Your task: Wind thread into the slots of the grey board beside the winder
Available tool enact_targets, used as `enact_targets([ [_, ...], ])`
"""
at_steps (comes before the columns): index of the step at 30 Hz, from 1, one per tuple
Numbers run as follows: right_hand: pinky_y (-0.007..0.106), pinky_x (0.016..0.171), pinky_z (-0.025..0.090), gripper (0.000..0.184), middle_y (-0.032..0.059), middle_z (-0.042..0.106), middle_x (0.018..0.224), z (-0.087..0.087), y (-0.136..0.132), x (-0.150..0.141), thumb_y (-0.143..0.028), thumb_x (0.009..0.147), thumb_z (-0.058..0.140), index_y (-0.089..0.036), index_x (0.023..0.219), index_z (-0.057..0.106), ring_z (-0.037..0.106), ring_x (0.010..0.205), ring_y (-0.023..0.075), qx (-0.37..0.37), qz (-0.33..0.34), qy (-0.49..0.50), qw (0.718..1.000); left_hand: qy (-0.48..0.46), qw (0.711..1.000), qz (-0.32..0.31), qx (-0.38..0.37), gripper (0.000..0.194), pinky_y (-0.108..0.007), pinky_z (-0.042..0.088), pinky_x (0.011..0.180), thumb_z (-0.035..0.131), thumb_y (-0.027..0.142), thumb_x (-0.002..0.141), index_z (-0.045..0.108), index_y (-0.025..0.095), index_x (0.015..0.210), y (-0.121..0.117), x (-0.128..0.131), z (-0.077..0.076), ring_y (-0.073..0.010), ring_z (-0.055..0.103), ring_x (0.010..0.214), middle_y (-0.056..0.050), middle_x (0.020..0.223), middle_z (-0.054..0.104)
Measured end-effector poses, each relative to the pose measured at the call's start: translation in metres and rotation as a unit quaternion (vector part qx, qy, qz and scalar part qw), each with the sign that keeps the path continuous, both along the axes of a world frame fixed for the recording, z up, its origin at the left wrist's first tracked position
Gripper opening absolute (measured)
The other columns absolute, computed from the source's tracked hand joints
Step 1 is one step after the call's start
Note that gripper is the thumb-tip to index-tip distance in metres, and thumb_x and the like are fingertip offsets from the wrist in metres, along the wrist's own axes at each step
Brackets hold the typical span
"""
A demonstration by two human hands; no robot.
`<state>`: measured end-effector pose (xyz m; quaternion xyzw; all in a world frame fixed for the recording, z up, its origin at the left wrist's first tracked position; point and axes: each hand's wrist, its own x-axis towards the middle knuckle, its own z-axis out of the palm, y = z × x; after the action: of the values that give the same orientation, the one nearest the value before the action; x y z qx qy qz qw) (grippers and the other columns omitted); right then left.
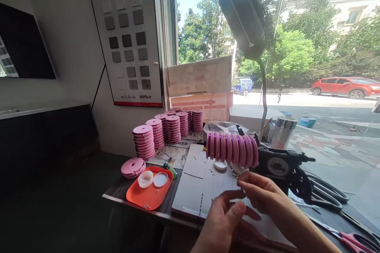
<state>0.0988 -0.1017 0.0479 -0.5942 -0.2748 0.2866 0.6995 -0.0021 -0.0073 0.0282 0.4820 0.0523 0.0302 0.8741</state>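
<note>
My right hand (264,190) is closed, thumb and fingertips pinched together, at the front right of a pale board (190,189). Close below it on the left, my left hand (222,215) has its thumb and index finger curled near each other, the other fingers loosely bent. Anything between the fingertips is too small to make out. Just beyond my hands, a row of pink spools (231,149) sits side by side on a black winding device (279,166). A small white round lid (220,165) lies under the row, with tiny bits scattered near it.
An orange tray (139,197) holds a white round container (145,179), a white lid (160,179) and small metal bits. Stacks of pink spools (144,142) stand behind. Scissors (353,241) lie at right, near black cables. A lamp (243,16) hangs above, before the window.
</note>
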Motion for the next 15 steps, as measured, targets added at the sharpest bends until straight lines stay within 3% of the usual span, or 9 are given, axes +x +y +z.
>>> enact_targets([
  [3, 0.017, 0.042, 0.016, 0.036, -0.0057, 0.032, 0.050, -0.004, 0.001, 0.002, -0.044, 0.065, 0.070, -0.014, 0.062, 0.050, 0.024, 0.045, 0.0057, 0.029, 0.026, 0.026, 0.999, 0.008, 0.992, 0.103, 0.075, 0.038, -0.017, 0.034, 0.038, 0.056, 0.049, 0.071, 0.046, 0.013, 0.081, -0.007, 0.020, 0.016, -0.0061, 0.050, 0.039, 0.000, 0.067, 0.056],
  [7, 0.018, 0.040, 0.021, 0.031, -0.0051, 0.036, 0.048, -0.016, 0.004, 0.000, -0.042, 0.072, 0.065, -0.015, 0.065, 0.050, 0.031, 0.042, 0.0065, 0.060, 0.065, 0.056, 0.994, -0.016, 0.986, 0.123, 0.108, 0.033, -0.015, 0.026, 0.036, 0.054, 0.045, 0.073, 0.043, 0.014, 0.069, -0.009, 0.020, 0.017, -0.0056, 0.048, 0.040, 0.001, 0.057, 0.053],
  [12, 0.015, 0.037, 0.022, 0.032, -0.0044, 0.043, 0.048, -0.021, 0.008, -0.008, -0.043, 0.070, 0.068, -0.016, 0.069, 0.051, 0.035, 0.037, 0.0049, 0.085, 0.100, 0.126, 0.983, -0.037, 0.993, 0.088, 0.072, 0.034, -0.017, 0.029, 0.036, 0.058, 0.048, 0.069, 0.044, 0.017, 0.070, -0.003, 0.007, -0.011, -0.0079, 0.047, 0.036, 0.002, 0.049, 0.055],
  [15, 0.013, 0.036, 0.016, 0.035, -0.0016, 0.052, 0.057, -0.018, 0.009, -0.014, -0.040, 0.067, 0.072, -0.015, 0.069, 0.049, 0.032, 0.038, 0.0019, 0.120, 0.092, 0.155, 0.976, -0.027, 0.995, 0.087, 0.050, 0.042, -0.018, 0.027, 0.039, 0.063, 0.054, 0.061, 0.047, 0.016, 0.060, -0.002, -0.004, -0.031, -0.0074, 0.046, 0.038, 0.000, 0.046, 0.055],
])
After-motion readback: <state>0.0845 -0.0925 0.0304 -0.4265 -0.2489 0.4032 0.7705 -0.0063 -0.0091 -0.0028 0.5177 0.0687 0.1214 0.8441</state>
